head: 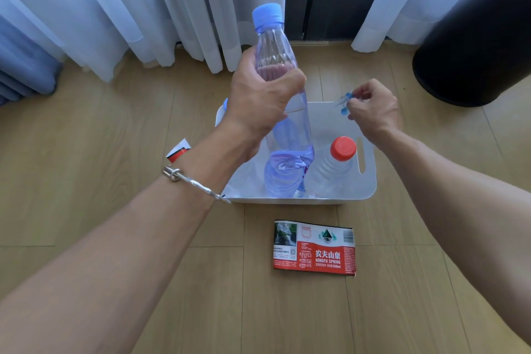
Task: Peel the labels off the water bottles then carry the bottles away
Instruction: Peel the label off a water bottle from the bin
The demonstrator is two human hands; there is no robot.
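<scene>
At the centre of the frame a clear water bottle with a blue cap (280,89) is held upright above a white bin (369,178). The left hand (263,100) is wrapped around the bottle's middle, fingers closed on it. A crumpled, translucent bluish label (290,161) hangs loose around the bottle's lower part, just above the bin's inside.

To the right of the bottle, the right hand (372,108) pinches a small scrap of blue and clear film (344,102) between thumb and fingertips, held apart from the bottle. A silver bracelet (191,181) circles the left wrist.

Inside the bin, at its right side, stands a clear bottle with a red cap (330,169), bare of any label. Behind the left hand, at the bin's left rim, a bit of another blue cap (225,103) peeks out.

On the wooden floor (115,129) below the bin, in the lower middle of the frame, a red and white label (314,248) lies flat. A small red, white and black scrap (178,151) lies on the floor left of the bin, partly hidden by the left forearm.

White curtains (143,3) hang across the top of the frame, and a black round bin (474,52) stands at the upper right.
</scene>
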